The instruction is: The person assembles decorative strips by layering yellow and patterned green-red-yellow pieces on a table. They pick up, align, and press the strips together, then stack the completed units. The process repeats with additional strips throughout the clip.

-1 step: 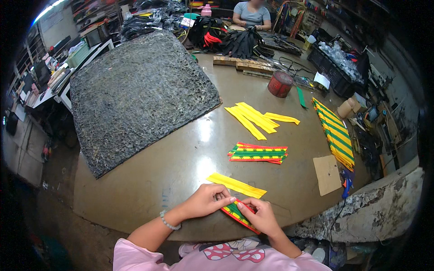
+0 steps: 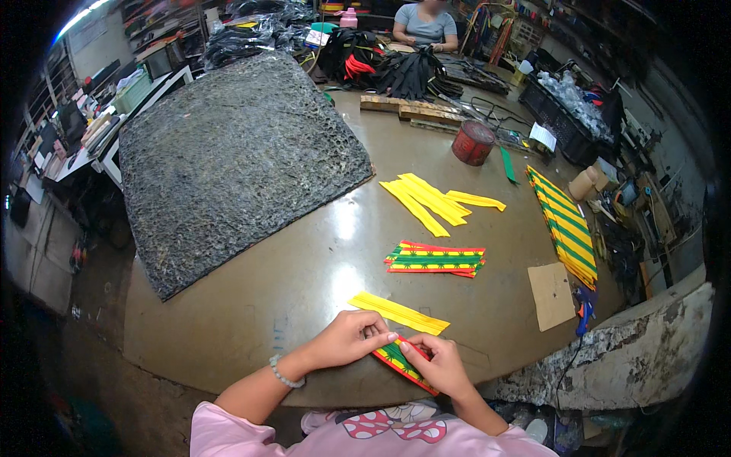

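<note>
A striped strip (image 2: 400,360) is pinched between left hand (image 2: 352,338) and right hand (image 2: 440,365), seemingly above the tabletop (image 2: 304,266), beside yellow strips (image 2: 398,313).

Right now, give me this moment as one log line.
left hand: holds striped strip | right hand: same strip | beside: yellow strips
</note>
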`<state>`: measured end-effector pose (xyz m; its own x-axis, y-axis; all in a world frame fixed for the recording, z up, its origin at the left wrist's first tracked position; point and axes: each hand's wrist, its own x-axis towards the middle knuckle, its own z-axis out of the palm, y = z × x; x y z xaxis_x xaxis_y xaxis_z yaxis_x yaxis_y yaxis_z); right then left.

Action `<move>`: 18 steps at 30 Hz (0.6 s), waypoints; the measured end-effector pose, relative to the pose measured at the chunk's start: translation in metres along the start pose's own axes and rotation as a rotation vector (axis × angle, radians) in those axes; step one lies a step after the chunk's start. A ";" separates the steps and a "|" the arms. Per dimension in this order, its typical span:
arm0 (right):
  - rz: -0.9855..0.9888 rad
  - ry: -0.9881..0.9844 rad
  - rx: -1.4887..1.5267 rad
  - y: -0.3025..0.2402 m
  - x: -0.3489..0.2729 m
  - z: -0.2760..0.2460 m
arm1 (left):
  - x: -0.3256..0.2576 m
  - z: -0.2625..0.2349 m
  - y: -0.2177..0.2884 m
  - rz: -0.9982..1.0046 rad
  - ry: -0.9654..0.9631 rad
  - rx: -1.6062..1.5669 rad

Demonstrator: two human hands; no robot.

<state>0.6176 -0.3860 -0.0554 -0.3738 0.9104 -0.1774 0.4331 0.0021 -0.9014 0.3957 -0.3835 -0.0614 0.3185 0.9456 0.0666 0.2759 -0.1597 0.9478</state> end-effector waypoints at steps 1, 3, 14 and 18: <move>0.008 -0.006 0.008 -0.002 0.001 0.000 | 0.000 -0.001 -0.001 0.017 0.009 -0.015; -0.002 0.005 0.002 -0.008 0.002 0.002 | -0.001 -0.001 -0.002 0.032 0.021 -0.017; -0.070 -0.028 -0.148 -0.027 0.014 -0.011 | 0.002 0.001 -0.016 -0.040 0.001 -0.215; -0.074 -0.034 -0.129 -0.024 0.020 -0.005 | 0.003 0.002 -0.023 -0.070 0.039 -0.175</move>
<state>0.6042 -0.3653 -0.0352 -0.4350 0.8914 -0.1276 0.5043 0.1238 -0.8546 0.3920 -0.3779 -0.0831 0.2681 0.9634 0.0076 0.1335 -0.0450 0.9900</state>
